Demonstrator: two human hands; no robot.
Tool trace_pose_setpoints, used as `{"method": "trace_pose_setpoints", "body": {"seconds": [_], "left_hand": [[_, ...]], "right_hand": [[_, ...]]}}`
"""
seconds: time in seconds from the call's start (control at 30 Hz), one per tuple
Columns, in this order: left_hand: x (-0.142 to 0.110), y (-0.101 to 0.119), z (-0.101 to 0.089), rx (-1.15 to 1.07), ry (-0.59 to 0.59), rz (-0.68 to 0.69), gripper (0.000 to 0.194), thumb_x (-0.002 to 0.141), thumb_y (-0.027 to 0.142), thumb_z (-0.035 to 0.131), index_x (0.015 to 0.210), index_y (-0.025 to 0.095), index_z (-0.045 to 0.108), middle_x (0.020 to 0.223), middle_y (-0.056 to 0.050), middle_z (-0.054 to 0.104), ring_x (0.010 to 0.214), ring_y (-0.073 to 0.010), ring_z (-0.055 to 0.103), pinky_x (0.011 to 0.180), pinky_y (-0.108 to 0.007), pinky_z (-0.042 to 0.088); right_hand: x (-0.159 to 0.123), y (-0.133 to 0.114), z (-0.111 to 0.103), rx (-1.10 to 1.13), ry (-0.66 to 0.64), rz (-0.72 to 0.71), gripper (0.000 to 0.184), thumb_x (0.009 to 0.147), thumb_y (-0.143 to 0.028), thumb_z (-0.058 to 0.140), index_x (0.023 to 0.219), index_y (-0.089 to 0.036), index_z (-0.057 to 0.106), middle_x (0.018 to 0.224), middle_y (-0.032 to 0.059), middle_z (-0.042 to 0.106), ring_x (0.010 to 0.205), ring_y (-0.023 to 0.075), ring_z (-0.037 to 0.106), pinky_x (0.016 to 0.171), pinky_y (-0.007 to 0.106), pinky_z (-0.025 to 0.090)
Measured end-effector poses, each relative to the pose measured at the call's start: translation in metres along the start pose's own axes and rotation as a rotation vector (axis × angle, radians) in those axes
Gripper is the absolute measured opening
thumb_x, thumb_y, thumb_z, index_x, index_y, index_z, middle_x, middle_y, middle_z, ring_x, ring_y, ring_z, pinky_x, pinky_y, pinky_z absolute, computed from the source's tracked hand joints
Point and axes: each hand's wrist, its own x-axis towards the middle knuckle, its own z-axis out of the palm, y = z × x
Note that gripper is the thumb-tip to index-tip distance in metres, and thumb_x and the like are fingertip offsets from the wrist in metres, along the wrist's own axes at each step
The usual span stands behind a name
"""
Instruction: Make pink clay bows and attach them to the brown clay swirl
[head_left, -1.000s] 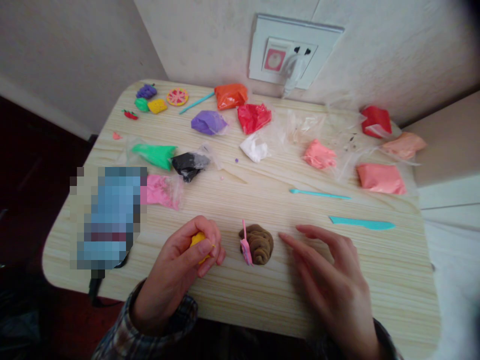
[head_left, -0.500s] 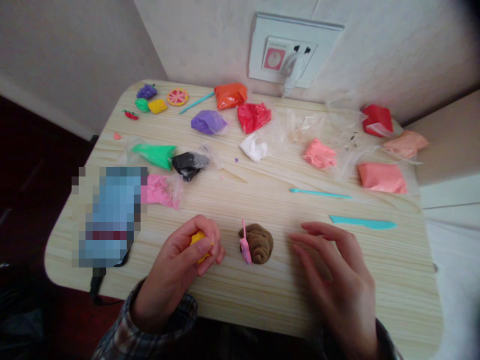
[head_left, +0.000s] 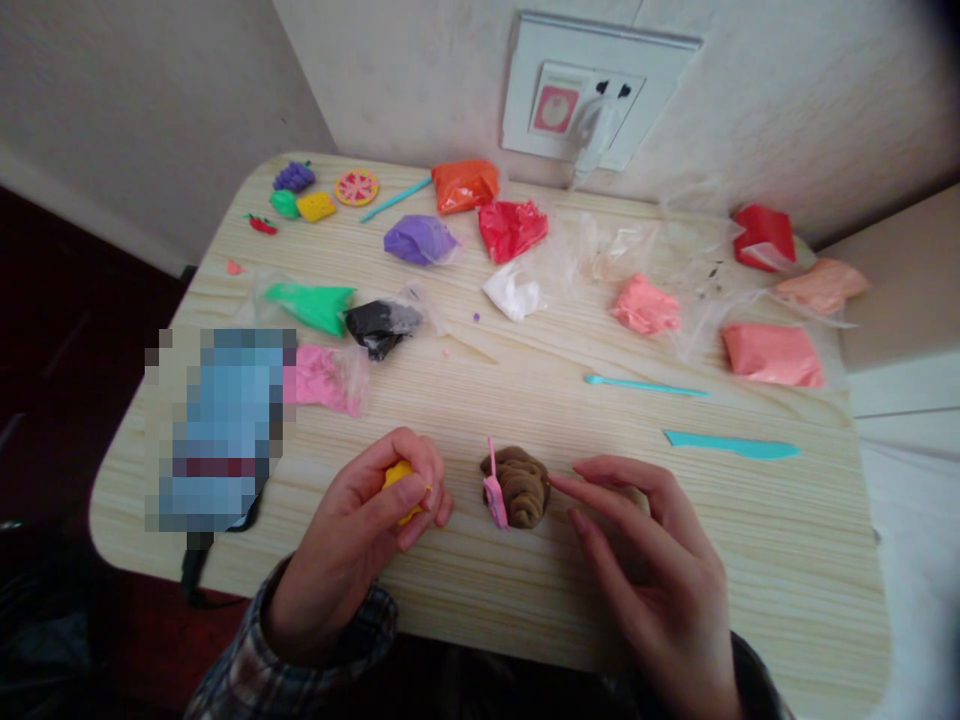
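Note:
My left hand (head_left: 356, 520) is closed around a lump of yellow clay (head_left: 397, 478), which shows between thumb and fingers. Just right of it, a coiled brown clay shape (head_left: 526, 488) lies on the table. Against its left side leans a small pink clay piece (head_left: 495, 502) with a thin pink stem sticking up. My right hand (head_left: 667, 560) has its fingers apart, and one fingertip meets the right edge of the brown coil. A tiny orange-yellow speck shows at that fingertip; whether it is on the finger or the clay I cannot tell.
Bags of coloured clay, such as purple (head_left: 420, 240) and black (head_left: 382, 325), spread across the table. A turquoise plastic knife (head_left: 735, 445) and a thin turquoise tool (head_left: 646, 386) lie at right. A blurred-out device (head_left: 229, 430) sits at left. Small clay fruits, including grapes (head_left: 294, 177), stand back left.
My right hand has moved left, bringing a fingertip to the brown coil. The left hand keeps hold of the yellow clay. The view has shifted slightly.

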Motion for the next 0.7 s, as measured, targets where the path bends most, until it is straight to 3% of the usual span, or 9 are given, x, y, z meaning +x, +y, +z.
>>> {"method": "trace_pose_setpoints", "body": {"seconds": [0.4,0.53,0.7], "left_hand": [[-0.001,0.000,0.001,0.000,0.008,-0.004,0.018,0.084,0.026,0.062,0.071,0.016,0.055,0.065,0.006,0.047,0.045,-0.0020,0.032,0.060,-0.022,0.039],[-0.002,0.000,0.000,0.076,-0.014,0.051,0.022,0.083,0.031,0.063,0.068,0.017,0.056,0.062,0.005,0.044,0.047,-0.0048,0.034,0.056,-0.023,0.036],[-0.011,-0.006,-0.006,0.256,-0.119,0.082,0.025,0.081,0.040,0.064,0.071,0.018,0.060,0.067,0.001,0.047,0.055,-0.0100,0.041,0.052,-0.025,0.030]], "right_hand": [[0.000,0.002,-0.001,-0.035,0.002,-0.031,0.032,0.087,-0.009,0.049,0.114,-0.023,0.059,0.108,0.0051,0.054,0.101,0.0161,0.054,0.082,0.032,0.049],[-0.002,0.000,-0.005,-0.003,0.082,-0.023,0.030,0.085,-0.007,0.051,0.108,-0.024,0.061,0.105,0.0043,0.056,0.097,0.0158,0.055,0.079,0.031,0.048],[-0.006,-0.010,-0.012,0.025,0.166,-0.161,0.026,0.082,-0.003,0.053,0.098,-0.021,0.063,0.097,0.0040,0.057,0.087,0.0152,0.057,0.069,0.029,0.048]]}}
